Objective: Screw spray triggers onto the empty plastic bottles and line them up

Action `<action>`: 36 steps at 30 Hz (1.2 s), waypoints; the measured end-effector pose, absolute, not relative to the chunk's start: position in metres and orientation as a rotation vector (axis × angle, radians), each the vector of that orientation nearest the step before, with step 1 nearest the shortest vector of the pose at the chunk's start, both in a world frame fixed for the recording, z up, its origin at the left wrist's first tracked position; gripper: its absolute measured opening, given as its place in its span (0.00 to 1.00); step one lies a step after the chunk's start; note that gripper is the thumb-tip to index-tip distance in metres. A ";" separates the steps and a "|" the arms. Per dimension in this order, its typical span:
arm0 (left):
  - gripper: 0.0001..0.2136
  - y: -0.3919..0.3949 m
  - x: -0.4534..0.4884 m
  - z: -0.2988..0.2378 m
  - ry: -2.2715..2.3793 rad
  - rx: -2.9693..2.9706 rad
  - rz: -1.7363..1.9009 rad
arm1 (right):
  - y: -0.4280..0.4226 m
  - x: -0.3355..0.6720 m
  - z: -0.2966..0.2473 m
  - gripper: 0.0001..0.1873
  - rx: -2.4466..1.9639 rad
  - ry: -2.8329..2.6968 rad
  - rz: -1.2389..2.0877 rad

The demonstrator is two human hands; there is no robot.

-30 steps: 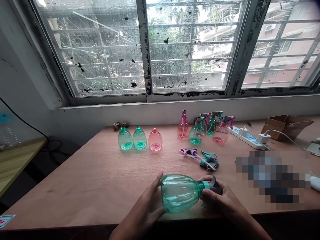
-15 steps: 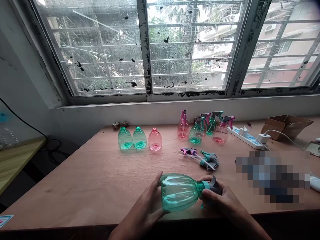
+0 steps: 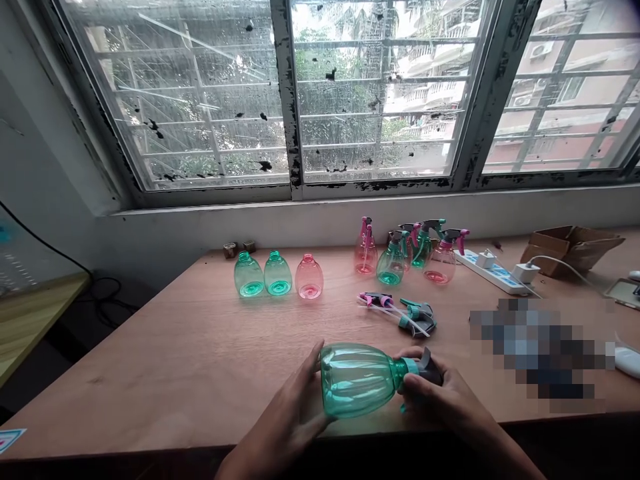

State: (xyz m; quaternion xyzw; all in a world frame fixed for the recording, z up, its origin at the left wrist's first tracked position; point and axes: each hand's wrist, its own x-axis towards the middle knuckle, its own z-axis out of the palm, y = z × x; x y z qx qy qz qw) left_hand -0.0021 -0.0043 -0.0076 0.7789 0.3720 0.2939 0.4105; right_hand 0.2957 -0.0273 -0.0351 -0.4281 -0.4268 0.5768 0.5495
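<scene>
A green clear spray bottle lies sideways between my hands above the table's front edge, its base to the left. My left hand is closed round the base end. My right hand grips the neck, where a dark grey trigger sprayer head with a teal collar sits; part of it is hidden by my fingers. Beyond the bottle lie loose sprayer heads, a pink and black one and teal and grey ones. Two green bottles and a pink bottle stand without heads further left.
Several bottles with sprayer heads stand at the back by the wall. To their right are a white power strip and an open cardboard box. A blurred patch covers something at the right of the wooden table.
The view has shifted very slightly. Both hands keep their hold on the green bottle, with hardly any visible movement.
</scene>
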 end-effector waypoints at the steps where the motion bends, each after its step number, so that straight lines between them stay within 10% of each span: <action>1: 0.48 -0.004 -0.002 -0.008 0.944 1.972 0.718 | -0.027 0.296 -0.035 0.28 -1.014 -1.014 1.363; 36: 0.43 -0.006 -0.005 -0.004 0.998 2.027 0.654 | -0.029 0.294 -0.030 0.27 -1.045 -1.022 1.346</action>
